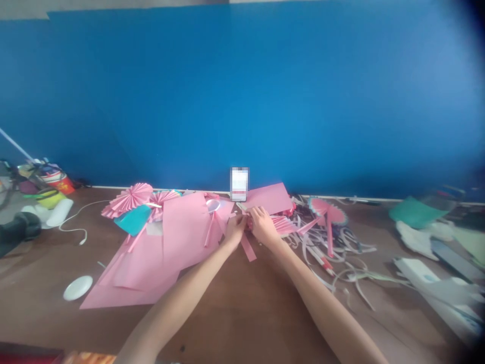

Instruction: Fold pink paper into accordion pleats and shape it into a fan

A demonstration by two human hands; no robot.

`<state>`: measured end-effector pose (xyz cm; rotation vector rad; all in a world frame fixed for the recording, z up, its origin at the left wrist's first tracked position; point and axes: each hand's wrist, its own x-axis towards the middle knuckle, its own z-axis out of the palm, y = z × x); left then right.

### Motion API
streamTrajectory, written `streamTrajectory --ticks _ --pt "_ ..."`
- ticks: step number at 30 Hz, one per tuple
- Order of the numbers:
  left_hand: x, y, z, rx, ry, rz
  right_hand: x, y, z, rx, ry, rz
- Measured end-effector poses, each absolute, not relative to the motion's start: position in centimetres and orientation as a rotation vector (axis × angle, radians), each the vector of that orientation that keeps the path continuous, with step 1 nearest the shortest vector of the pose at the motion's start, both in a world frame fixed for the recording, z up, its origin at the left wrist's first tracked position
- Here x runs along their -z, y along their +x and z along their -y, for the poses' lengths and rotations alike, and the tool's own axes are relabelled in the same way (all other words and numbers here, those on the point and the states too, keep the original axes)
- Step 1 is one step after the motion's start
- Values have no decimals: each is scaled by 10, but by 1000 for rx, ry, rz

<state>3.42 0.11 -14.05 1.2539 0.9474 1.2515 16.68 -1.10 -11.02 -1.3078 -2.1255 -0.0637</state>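
Observation:
My left hand (234,230) and my right hand (263,226) meet at the middle of a brown table (235,308), fingers closed on a small pleated pink paper piece (246,222) between them. A pink paper strip (248,247) hangs down from it. Large pink paper sheets (159,253) lie just left of my left hand. A folded pink fan (282,225) lies right of my right hand. A phone (239,184) stands upright against the blue wall behind the hands.
Pink paper fans (131,198) and a teal sheet (132,219) lie at the back left, a white round lid (78,287) at the front left. Paper strips (341,258) and a fan on a stick (329,212) clutter the right; boxes and papers (435,273) lie far right.

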Motion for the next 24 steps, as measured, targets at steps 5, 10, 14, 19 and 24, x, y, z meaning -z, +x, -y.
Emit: streamTrajectory --ticks 5,10,14,19,24 --pt "138 33 0 -1231 1265 -943 111 167 10 70 -1332 2145" --pt "136 33 1 -1227 1267 -948 113 167 11 86 -1345 2166" --pt "137 33 0 -1236 1267 -965 114 166 11 103 -1345 2170" --pt "136 33 -1 -1251 1250 -960 115 167 10 102 -1339 2130" --pt "134 34 1 -1251 1229 -944 113 167 11 92 -1332 2104"
